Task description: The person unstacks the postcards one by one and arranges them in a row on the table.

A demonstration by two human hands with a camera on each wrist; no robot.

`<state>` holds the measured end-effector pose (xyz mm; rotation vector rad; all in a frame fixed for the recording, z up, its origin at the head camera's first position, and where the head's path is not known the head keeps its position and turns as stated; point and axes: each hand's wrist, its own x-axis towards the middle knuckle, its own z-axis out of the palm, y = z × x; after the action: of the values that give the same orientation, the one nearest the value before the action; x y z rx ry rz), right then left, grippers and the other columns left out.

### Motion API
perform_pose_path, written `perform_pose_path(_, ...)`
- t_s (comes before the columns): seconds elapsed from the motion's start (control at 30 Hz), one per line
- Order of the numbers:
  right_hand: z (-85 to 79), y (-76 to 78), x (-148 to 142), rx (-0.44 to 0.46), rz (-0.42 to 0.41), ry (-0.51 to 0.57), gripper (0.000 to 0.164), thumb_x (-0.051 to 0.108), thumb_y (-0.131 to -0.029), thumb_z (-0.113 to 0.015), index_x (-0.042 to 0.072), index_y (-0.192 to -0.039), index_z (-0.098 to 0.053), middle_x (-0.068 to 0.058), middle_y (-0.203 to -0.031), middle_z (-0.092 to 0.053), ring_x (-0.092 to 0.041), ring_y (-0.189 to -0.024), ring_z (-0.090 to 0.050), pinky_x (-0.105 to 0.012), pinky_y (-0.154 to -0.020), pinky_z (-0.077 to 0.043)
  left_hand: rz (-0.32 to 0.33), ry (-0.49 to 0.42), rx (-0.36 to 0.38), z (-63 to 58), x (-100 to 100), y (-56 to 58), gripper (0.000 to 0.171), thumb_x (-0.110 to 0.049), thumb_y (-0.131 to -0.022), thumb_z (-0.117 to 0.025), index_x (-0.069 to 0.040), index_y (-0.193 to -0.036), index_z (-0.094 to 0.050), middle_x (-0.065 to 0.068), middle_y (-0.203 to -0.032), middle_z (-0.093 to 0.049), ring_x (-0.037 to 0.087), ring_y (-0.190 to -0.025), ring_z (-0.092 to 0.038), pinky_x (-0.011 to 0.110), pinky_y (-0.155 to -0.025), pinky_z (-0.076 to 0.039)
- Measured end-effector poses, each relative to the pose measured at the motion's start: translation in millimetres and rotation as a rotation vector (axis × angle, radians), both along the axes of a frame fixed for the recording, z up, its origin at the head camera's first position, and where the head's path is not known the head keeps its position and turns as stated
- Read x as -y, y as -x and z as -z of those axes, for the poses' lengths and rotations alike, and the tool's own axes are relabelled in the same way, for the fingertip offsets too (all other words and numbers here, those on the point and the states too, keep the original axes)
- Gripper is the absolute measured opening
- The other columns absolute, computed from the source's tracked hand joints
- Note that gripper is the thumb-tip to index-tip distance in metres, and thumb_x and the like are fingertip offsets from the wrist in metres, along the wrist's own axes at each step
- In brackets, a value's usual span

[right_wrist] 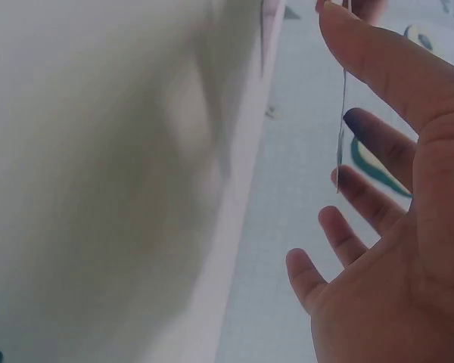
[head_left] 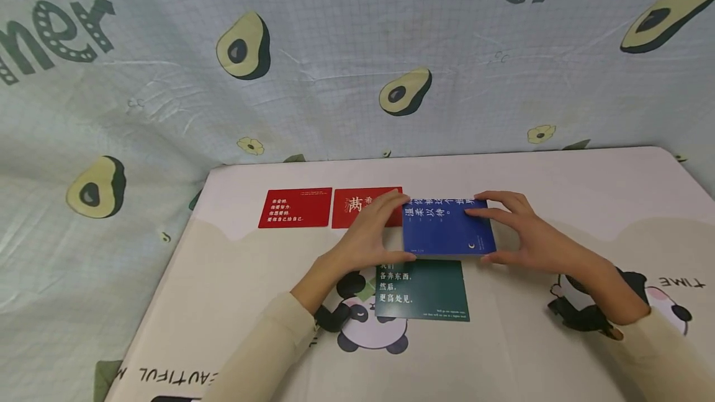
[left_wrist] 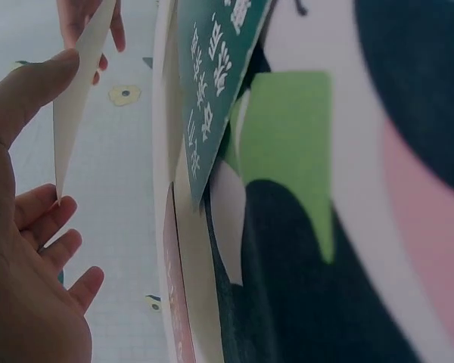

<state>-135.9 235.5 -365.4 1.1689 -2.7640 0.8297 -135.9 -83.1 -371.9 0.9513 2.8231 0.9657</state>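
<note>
A blue card (head_left: pixel 447 231) with white Chinese characters and a small moon is held up above the table between both hands. My left hand (head_left: pixel 365 234) pinches its left edge, thumb at the near corner and fingers at the far one. On the opposite edge my right hand (head_left: pixel 527 231) grips it, with a fingertip over the printed face. The left wrist view shows the card's pale underside (left_wrist: pixel 79 98), raised off the tabletop. In the right wrist view the card (right_wrist: pixel 342 128) appears nearly edge-on between thumb and fingers.
A dark green card (head_left: pixel 421 293) lies just nearer than the blue one, over a printed panda. Two red cards, a left one (head_left: pixel 295 208) and a right one (head_left: pixel 349 206) partly behind my left hand, lie side by side farther back. An avocado-print curtain (head_left: pixel 329 79) hangs beyond the table.
</note>
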Motion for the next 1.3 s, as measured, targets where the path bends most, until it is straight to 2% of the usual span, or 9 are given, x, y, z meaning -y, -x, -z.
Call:
perform_pose_path(0.27,3.7,19.3,-8.4,0.054,0.018,-0.002,0.074,0.032,-0.07,-0.086,0.018,-0.135,-0.054,-0.009,-0.146,-0.032,-0.038,-0.132,-0.02,-0.067,-0.093,-0.032,-0.024,0.064,0.007,1.9,-8.8,12.7,0.094,-0.043,-0.067,-0.08,-0.012,-0.145,-0.037,0.009,-0.15,-0.033,0.023,-0.139,-0.025,0.049,-0.11,-0.028)
perform_pose_path(0.5,4.8,33.3,-7.8,0.095,0.024,-0.004,0.071,0.032,-0.071,-0.085,0.015,-0.133,-0.056,-0.011,-0.146,-0.033,-0.039,-0.133,-0.019,-0.069,-0.097,-0.026,-0.038,0.111,0.033,6.5,-12.2,24.6,0.091,-0.041,-0.071,-0.077,-0.012,-0.146,-0.035,0.007,-0.151,-0.033,0.021,-0.143,-0.018,0.048,-0.112,-0.023)
perform_pose_path(0.77,10.4,49.3,-9.6,0.166,0.041,-0.014,0.07,0.031,-0.073,-0.084,0.015,-0.134,-0.055,-0.011,-0.147,-0.031,-0.039,-0.134,-0.016,-0.07,-0.098,-0.023,-0.041,0.147,0.052,5.3,-17.0,38.1,0.09,-0.041,-0.073,-0.075,-0.009,-0.146,-0.034,0.008,-0.151,-0.033,0.022,-0.144,-0.014,0.045,-0.114,-0.02)
perform_pose_path(1.0,11.6,58.2,-8.5,0.203,0.052,-0.011,0.07,0.03,-0.072,-0.085,0.013,-0.134,-0.056,-0.013,-0.147,-0.031,-0.041,-0.135,-0.015,-0.071,-0.099,-0.02,-0.065,0.195,0.062,6.5,-19.4,48.9,0.09,-0.042,-0.074,-0.078,-0.008,-0.146,-0.036,0.007,-0.15,-0.035,0.022,-0.144,-0.015,0.042,-0.114,-0.018)
perform_pose_path(1.3,17.7,68.4,-6.4,0.251,0.076,-0.04,0.07,0.03,-0.072,-0.084,0.013,-0.134,-0.056,-0.014,-0.148,-0.031,-0.042,-0.135,-0.014,-0.07,-0.1,-0.019,-0.109,0.299,0.071,9.2,-23.8,56.0,0.088,-0.046,-0.074,-0.076,-0.012,-0.145,-0.038,0.005,-0.149,-0.037,0.022,-0.144,-0.016,0.042,-0.116,-0.01)
